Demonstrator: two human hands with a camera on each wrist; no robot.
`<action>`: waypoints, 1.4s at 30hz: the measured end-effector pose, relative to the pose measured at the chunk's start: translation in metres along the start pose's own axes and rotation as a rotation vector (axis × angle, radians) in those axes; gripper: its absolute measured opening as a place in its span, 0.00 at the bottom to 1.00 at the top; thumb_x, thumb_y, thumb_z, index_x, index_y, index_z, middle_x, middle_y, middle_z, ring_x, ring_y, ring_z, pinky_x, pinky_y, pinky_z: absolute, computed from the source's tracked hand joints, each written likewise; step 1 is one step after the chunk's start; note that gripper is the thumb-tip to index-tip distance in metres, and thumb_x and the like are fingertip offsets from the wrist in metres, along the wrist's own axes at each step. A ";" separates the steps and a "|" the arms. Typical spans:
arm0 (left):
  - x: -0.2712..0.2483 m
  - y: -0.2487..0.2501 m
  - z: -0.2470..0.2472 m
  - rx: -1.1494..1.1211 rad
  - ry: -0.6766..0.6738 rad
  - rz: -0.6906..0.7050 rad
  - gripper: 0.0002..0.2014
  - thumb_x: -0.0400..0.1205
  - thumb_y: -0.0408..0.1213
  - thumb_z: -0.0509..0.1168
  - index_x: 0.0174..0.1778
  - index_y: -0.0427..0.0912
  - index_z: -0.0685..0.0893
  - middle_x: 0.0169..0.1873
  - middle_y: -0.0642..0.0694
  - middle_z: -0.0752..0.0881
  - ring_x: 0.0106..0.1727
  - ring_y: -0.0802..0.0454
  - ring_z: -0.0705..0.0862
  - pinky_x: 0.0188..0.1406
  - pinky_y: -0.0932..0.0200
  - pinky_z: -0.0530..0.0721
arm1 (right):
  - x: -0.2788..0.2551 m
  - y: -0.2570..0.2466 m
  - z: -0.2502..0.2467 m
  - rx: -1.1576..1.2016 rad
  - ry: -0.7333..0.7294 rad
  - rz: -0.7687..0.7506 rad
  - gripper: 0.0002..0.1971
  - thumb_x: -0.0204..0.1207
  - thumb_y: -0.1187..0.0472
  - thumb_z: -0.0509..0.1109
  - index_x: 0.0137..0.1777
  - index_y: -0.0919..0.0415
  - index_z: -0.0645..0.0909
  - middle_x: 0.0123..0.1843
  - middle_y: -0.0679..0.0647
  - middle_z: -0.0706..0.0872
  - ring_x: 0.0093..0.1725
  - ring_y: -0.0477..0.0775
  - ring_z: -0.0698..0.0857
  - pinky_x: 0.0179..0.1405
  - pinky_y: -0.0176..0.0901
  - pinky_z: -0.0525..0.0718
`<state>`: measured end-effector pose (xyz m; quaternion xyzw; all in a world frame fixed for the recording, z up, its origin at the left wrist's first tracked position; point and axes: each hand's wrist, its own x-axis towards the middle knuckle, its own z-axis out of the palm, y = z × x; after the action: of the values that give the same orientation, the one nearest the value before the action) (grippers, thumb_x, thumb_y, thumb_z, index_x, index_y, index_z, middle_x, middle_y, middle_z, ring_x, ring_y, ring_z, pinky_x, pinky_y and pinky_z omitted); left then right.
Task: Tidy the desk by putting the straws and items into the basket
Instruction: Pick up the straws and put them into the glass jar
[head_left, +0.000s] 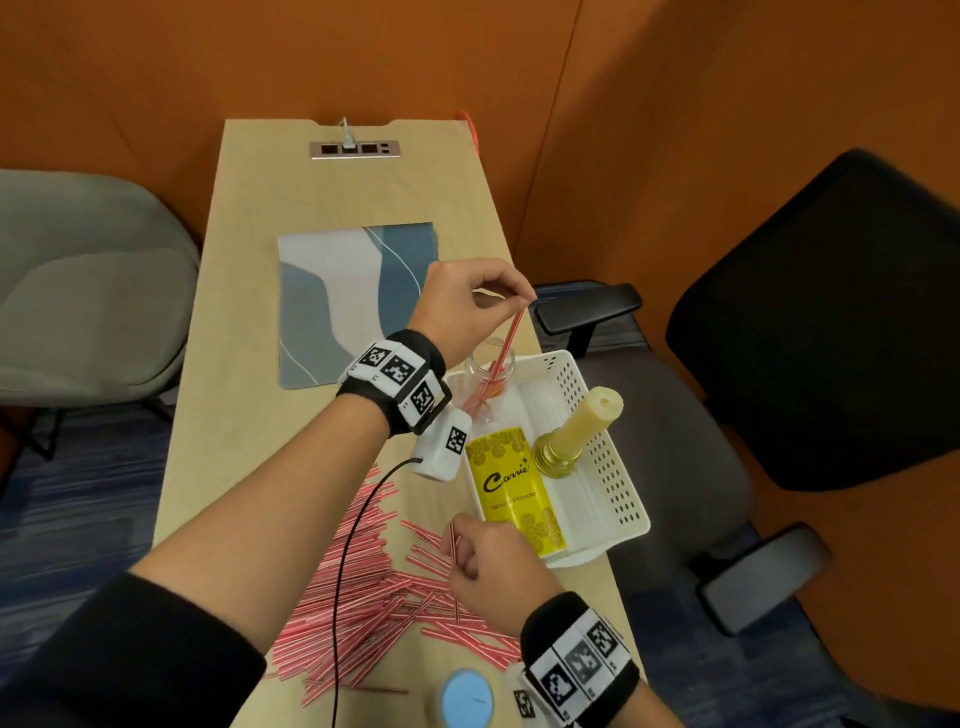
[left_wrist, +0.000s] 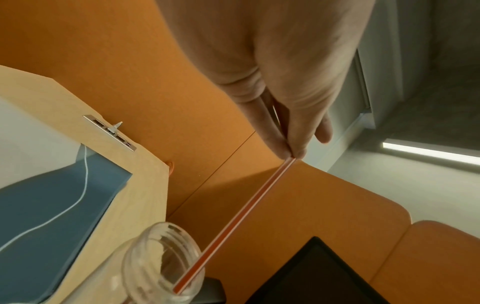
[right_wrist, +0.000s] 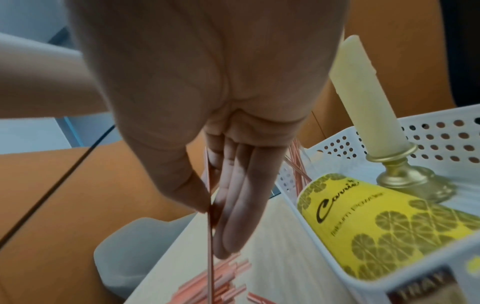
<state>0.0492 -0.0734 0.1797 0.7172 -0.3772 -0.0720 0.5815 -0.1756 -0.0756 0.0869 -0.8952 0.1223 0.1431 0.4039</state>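
Observation:
My left hand (head_left: 524, 301) (left_wrist: 292, 155) pinches the top of a red-and-white striped straw (head_left: 508, 338) (left_wrist: 244, 216) whose lower end is inside the mouth of a clear glass jar (head_left: 488, 382) (left_wrist: 161, 263) standing in the white basket (head_left: 618, 467). The jar holds several straws. My right hand (head_left: 460, 545) (right_wrist: 210, 207) pinches another straw (right_wrist: 210, 257) upright above the loose pile of straws (head_left: 384, 587) on the desk. The basket (right_wrist: 428, 131) also holds a yellow powder tin (head_left: 514, 488) (right_wrist: 384, 224) and a cream candle on a gold holder (head_left: 582, 426) (right_wrist: 371, 107).
A blue-and-grey mat (head_left: 353, 301) lies mid-desk, with a socket strip (head_left: 356, 149) at the far end. A light blue round object (head_left: 466, 699) sits at the near edge. A black office chair (head_left: 810, 338) stands right of the desk, a grey seat (head_left: 88, 280) left.

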 end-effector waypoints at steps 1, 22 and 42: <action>0.002 0.001 0.000 -0.012 0.006 0.012 0.05 0.77 0.28 0.74 0.42 0.43 0.91 0.40 0.48 0.91 0.45 0.53 0.90 0.48 0.54 0.91 | 0.000 -0.001 -0.004 0.031 0.009 -0.004 0.04 0.70 0.67 0.65 0.43 0.60 0.77 0.35 0.54 0.84 0.32 0.52 0.81 0.35 0.52 0.84; -0.171 -0.149 -0.051 0.750 -0.262 -0.777 0.15 0.75 0.39 0.74 0.58 0.49 0.86 0.55 0.43 0.84 0.56 0.43 0.84 0.58 0.51 0.83 | 0.112 -0.034 -0.153 0.117 0.801 -0.078 0.07 0.77 0.66 0.70 0.53 0.55 0.81 0.41 0.48 0.85 0.39 0.40 0.83 0.44 0.37 0.86; -0.244 -0.158 -0.063 0.760 -0.276 -0.589 0.05 0.81 0.35 0.70 0.48 0.41 0.90 0.49 0.43 0.88 0.50 0.45 0.86 0.52 0.53 0.84 | 0.055 0.024 0.084 -0.550 -0.046 0.185 0.22 0.76 0.75 0.61 0.68 0.59 0.73 0.63 0.59 0.79 0.59 0.61 0.83 0.56 0.49 0.82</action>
<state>-0.0171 0.1344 -0.0226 0.9382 -0.2317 -0.1851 0.1786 -0.1459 -0.0334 -0.0026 -0.9527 0.1509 0.2274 0.1337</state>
